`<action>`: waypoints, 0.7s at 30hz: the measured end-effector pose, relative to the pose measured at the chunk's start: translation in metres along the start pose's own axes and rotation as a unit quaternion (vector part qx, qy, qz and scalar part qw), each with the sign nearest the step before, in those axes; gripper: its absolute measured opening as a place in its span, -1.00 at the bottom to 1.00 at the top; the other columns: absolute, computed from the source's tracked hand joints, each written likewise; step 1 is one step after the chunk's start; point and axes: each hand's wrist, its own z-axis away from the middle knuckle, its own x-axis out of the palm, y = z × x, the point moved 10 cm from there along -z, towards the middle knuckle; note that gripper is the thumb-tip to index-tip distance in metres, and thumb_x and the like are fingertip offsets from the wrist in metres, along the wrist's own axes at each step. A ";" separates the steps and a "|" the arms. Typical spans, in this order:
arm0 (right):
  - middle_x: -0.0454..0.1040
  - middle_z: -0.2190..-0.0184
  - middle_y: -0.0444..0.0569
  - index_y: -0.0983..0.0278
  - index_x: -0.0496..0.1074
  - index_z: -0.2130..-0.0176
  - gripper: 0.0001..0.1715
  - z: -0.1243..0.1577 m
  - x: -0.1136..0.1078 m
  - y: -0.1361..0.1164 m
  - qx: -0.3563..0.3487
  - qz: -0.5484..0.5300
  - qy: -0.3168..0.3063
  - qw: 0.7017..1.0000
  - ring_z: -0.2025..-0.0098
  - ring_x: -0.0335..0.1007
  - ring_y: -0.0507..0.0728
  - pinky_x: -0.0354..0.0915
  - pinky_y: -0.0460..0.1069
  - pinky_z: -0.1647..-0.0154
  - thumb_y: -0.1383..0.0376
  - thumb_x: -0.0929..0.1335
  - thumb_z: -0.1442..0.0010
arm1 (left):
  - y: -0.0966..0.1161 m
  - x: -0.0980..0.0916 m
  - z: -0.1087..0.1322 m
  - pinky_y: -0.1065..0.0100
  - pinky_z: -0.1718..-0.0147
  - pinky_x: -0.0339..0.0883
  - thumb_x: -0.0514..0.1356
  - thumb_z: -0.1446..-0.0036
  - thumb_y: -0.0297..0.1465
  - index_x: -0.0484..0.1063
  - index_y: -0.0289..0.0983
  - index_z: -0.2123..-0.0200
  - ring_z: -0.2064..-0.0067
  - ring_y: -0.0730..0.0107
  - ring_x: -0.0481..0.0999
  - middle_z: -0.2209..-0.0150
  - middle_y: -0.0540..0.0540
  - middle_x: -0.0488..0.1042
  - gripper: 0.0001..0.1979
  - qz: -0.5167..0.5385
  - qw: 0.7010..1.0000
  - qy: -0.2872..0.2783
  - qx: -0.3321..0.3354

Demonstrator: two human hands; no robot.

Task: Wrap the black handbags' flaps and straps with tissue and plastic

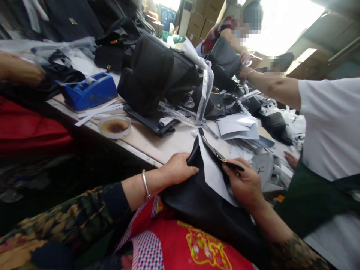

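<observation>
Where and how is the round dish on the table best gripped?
Probably pinch the rim of the dish, coming from the near edge of the table, keeping it level: it is shallow, holds brown stuff and sits by that edge, with white strips beyond it.

A blue tape dispenser (91, 94) stands near the edge of the pale surface (143, 145), with white strips (95, 112) lying crossed beside it. Next to them sits a shallow round dish (127, 131) with brown residue (114, 126) inside. Black bags (160, 71) are heaped behind, clear plastic wrap (206, 93) among them; loose white papers (237, 127) lie farther right.
</observation>
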 end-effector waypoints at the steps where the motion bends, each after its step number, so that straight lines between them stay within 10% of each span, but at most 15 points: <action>1: 0.54 0.25 -0.02 0.19 0.57 0.14 -0.85 -0.001 0.001 0.000 0.002 -0.008 0.000 1.000 0.23 0.52 0.17 0.43 0.06 0.19 0.27 0.38 -0.30 | -0.006 0.001 0.000 0.40 0.55 0.24 0.40 0.16 -0.44 0.56 -0.27 0.39 0.46 0.27 0.49 0.48 -0.03 0.56 -0.83 0.018 1.000 -0.002 -0.020; 21: 0.48 0.26 0.00 0.21 0.55 0.13 -0.81 0.003 0.022 0.003 0.030 -0.042 -0.066 0.996 0.22 0.48 0.16 0.42 0.03 0.16 0.32 0.33 -0.32 | -0.036 0.027 -0.008 0.25 0.38 0.43 0.43 0.21 -0.41 0.59 -0.34 0.29 0.45 0.18 0.58 0.48 -0.14 0.61 -0.68 0.266 0.941 -0.129 -0.163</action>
